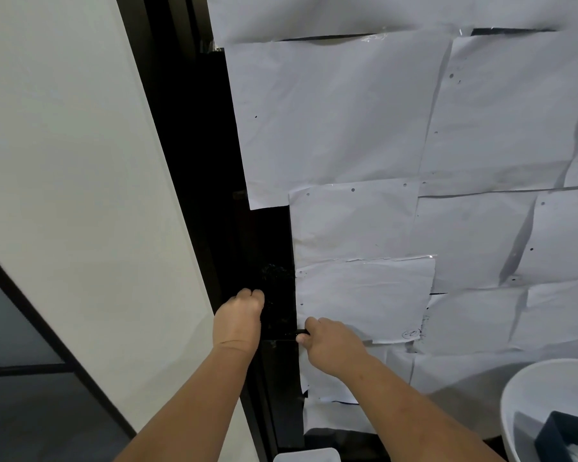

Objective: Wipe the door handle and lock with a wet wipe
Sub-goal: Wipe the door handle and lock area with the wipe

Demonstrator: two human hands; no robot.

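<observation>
Curled fingers [303, 338] of the right hand [331, 348] close around a small dark lever-like piece, probably the door handle [301, 331], at the seam where the black door frame strip [274, 248] meets the paper-covered panel; only a short stub of it shows between thumb and forefinger. Over on the left hand [239, 320], the fingers are folded inward and pressed against the black strip, their tips hidden against the dark surface, so whether they pinch a wet wipe cannot be told. No wipe is plainly visible in either hand. The lock cannot be made out on the black surface, though a patch of faint speckled marks [276, 273] sits just above the left hand.

White paper sheets [347, 128] taped in overlapping rows cover the door panel to the right. One sheet near the right hand carries a small circled pen scribble [411, 334], too small to read. At the lower right corner stands a white round bin [521, 395] holding a dark blue box [561, 435]. A pale grey wall [64, 145] fills the left side.
</observation>
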